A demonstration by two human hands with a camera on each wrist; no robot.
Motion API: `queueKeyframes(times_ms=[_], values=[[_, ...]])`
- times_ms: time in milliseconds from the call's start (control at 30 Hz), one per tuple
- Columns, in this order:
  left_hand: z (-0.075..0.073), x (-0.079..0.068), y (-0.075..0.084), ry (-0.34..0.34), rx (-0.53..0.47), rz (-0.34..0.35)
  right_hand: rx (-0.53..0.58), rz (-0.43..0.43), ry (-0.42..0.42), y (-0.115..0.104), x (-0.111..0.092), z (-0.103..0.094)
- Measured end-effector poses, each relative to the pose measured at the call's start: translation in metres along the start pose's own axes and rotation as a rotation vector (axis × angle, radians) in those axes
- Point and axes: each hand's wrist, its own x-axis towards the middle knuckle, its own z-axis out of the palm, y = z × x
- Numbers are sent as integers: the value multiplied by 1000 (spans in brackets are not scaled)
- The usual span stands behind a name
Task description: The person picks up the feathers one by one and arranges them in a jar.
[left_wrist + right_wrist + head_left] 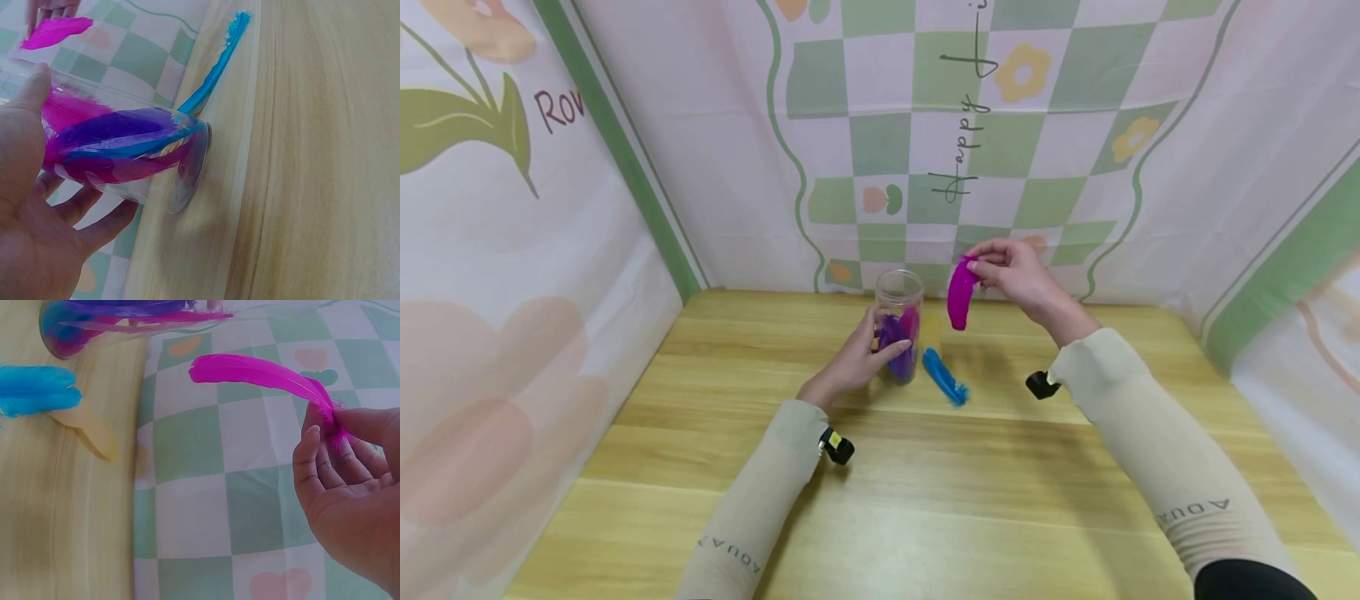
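My left hand (863,357) grips a clear jar (900,292) standing at the far part of the table, thumb on the near side. Purple, magenta and blue feathers (112,131) fill its lower part, as the left wrist view shows. To the right of the jar, my right hand (1018,273) pinches a magenta feather (961,293) by its fluffy quill end, between thumb and fingertips. The feather is held up in the air, its smooth tip hanging down. A blue feather (945,378) lies on the table just right of the jar, beside a pale yellow feather (94,434).
The wooden table (925,500) ends at a hanging cloth (880,142) with green and white checks, close behind the jar. More printed cloth (512,333) hangs along the left and right sides. Each wrist wears a small black camera (838,447).
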Motion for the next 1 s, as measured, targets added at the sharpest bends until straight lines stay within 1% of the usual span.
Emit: queueKeyframes(times_ms=[167,267,600,733,1000], values=[[0,-1,1,-1,-8,7,19,-2,7,-6,0,2],[0,-1,0,1,-15,13,12,-3,14,-9,0,2],[0,0,1,2,4,9,-74,-36,41,-24,-1,3],[0,-1,2,1,6,8,-88,-46,55,-31,-1,4],[0,-1,0,-1,8,15,-64,-84,48,-41,0,6]])
